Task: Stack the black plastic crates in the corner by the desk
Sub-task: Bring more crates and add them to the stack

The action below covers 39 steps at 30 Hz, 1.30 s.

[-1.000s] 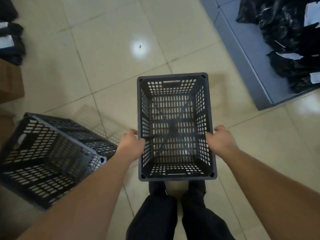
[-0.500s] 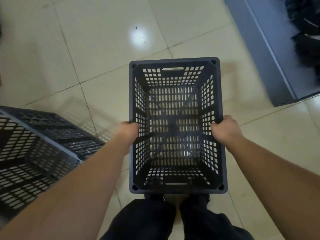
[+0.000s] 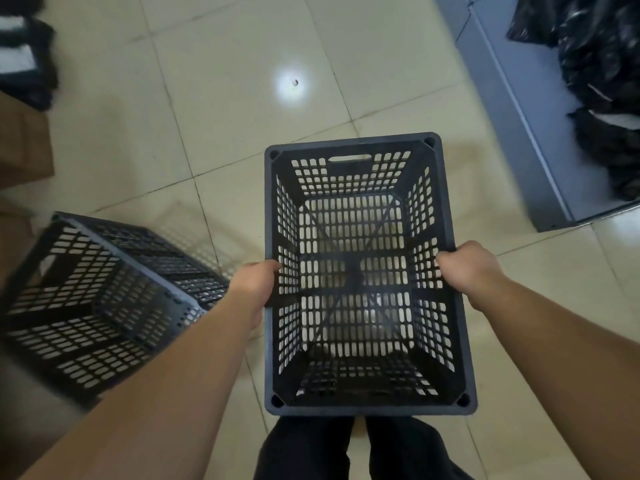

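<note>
A black perforated plastic crate (image 3: 356, 147) hangs upright in front of me, open side up and empty, above the tiled floor and my legs. My left hand (image 3: 254, 285) grips its left rim, fingers curled over the edge. My right hand (image 3: 467, 268) grips the right rim the same way. A second black crate (image 3: 104, 299) lies tipped on its side on the floor at the lower left, its opening facing me, close to my left forearm.
A grey platform (image 3: 519, 109) with black plastic bags (image 3: 602, 74) runs along the right. Brown cardboard (image 3: 20, 147) and dark bundles (image 3: 24, 64) sit at the left edge. Pale floor tiles (image 3: 242, 98) stretch ahead.
The view has swung back to the left, so the tipped crate and the bags show more fully. The held crate sits slightly right of where it was. Both hands keep their grip.
</note>
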Tool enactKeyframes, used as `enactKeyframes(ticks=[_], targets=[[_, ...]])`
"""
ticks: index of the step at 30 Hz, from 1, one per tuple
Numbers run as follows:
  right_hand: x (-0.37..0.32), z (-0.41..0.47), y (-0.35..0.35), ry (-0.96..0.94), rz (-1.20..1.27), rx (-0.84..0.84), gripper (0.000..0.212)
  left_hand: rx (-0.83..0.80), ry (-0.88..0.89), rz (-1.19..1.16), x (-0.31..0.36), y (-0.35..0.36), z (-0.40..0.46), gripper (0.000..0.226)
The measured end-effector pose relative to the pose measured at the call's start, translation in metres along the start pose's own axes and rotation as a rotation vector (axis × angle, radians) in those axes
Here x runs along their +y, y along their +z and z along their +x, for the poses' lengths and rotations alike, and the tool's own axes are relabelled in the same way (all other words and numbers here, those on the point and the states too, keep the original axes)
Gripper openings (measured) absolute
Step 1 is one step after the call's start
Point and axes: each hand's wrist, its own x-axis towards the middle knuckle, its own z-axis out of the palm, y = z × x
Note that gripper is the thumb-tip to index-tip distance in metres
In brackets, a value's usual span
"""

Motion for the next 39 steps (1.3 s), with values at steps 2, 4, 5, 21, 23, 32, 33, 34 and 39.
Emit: enactKeyframes(ticks=[2,4,5,21,23,32,33,34,39], targets=[[-0.013,-0.027,-0.019,-0.022,-0.056,0.011,0.026,0.016,0.000,-0.009,0.003,-0.020,-0.026,0.025],[-0.026,-0.058,-0.038,-0.040,-0.104,0.025,0.025,0.047,-0.007,-0.018,0.007,-0.041,-0.054,0.028],[-0.032,-0.073,-0.047,-0.049,-0.128,0.027,0.024,0.057,-0.010,-0.025,0.009,-0.053,-0.069,0.029],[-0.150,-0.264,-0.144,-0.323,-0.353,0.068,0.046,0.140,0.011,-0.344,0.035,-0.212,-0.268,0.032],[-0.165,-0.279,-0.152,-0.386,-0.402,0.064,0.045,0.171,0.018,-0.401,0.030,-0.228,-0.286,0.032],[-0.214,-0.377,-0.168,-0.726,-0.515,0.063,0.032,0.391,0.008,-0.599,-0.029,-0.281,-0.387,0.027],[-0.217,-0.390,-0.166,-0.763,-0.541,0.053,0.032,0.422,0.000,-0.626,-0.040,-0.285,-0.399,0.026],[-0.219,-0.402,-0.164,-0.805,-0.565,0.040,0.032,0.444,-0.008,-0.651,-0.053,-0.288,-0.410,0.026],[-0.217,-0.477,-0.141,-0.991,-0.650,-0.037,0.027,0.548,-0.072,-0.783,-0.134,-0.304,-0.454,0.041]])
